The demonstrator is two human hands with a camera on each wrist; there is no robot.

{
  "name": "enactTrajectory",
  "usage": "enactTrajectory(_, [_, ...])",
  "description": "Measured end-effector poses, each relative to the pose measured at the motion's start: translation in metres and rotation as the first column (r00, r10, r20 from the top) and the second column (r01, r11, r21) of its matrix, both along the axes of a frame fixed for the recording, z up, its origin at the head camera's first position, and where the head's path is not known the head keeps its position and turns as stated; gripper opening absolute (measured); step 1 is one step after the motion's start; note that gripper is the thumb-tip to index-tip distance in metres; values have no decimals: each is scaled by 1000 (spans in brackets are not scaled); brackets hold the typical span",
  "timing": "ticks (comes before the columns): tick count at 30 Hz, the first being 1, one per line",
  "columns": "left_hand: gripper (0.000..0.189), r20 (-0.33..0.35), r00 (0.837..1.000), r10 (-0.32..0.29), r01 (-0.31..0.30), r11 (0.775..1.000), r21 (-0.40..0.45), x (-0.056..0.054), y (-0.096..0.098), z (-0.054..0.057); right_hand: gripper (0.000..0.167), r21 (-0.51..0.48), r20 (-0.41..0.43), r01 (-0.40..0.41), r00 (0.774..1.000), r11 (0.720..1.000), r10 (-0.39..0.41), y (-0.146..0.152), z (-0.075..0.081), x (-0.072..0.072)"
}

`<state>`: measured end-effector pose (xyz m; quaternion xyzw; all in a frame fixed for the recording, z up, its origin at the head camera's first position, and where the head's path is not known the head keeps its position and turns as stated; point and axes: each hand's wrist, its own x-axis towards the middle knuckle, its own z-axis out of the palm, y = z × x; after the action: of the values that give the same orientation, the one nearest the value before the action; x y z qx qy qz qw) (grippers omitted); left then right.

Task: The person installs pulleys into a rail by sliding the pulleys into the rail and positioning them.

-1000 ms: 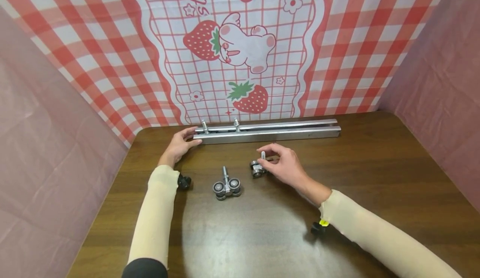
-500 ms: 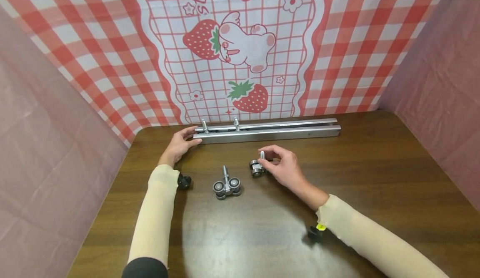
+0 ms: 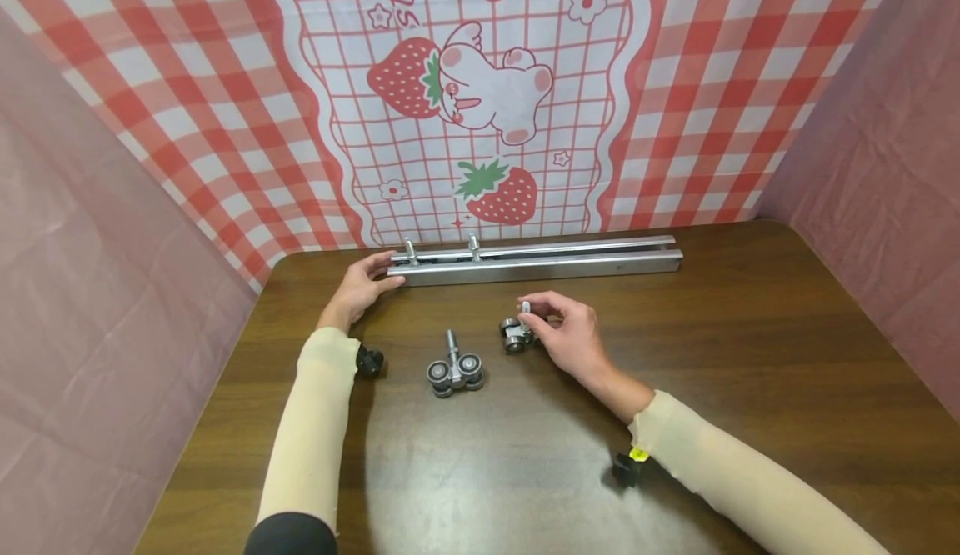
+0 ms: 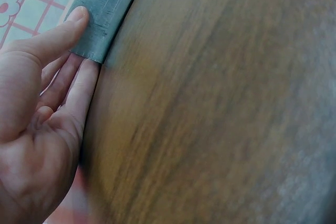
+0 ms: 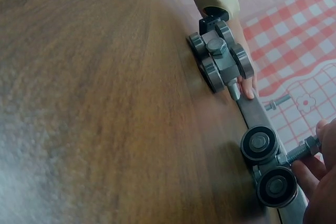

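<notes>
A silver channel rail (image 3: 555,272) lies along the back of the table. My left hand (image 3: 354,295) grips its left end; in the left wrist view the thumb presses the rail's side wall (image 4: 107,11) and the other fingers meet the end. Two threaded bolts (image 3: 473,248) stand up from the rail's slot. In front of the rail, my right hand (image 3: 573,334) pinches the bolt of a roller trolley (image 3: 514,336) between thumb and fingers. Its black-rimmed wheels (image 5: 258,141) face the right wrist camera. A second roller trolley (image 3: 455,374) sits on the table to the left, bolt upward.
The brown wooden table (image 3: 480,472) has a rounded back edge close behind the rail. A red-and-white strawberry cloth (image 3: 495,80) hangs there, and pink cloth (image 3: 870,122) closes off both sides.
The right wrist and forearm have shifted slightly down and left, while the pinched trolley stays almost in place. The left hand, rail and second trolley hold their places.
</notes>
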<state>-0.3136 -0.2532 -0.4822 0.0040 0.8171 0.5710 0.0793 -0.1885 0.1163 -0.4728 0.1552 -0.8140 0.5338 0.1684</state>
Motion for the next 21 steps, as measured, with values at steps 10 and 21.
enactTrajectory(10, [69, 3, 1000, -3, 3, 1000, -13, 2, -1, 1, 22, -16, -9, 3, 1000, 1000, -3, -2, 1, 0])
enactTrajectory(21, [69, 1, 1000, -7, 7, 1000, -19, 2, -1, 2, 24, -84, -57, -9, 998, 996, 4, -3, 4, -1])
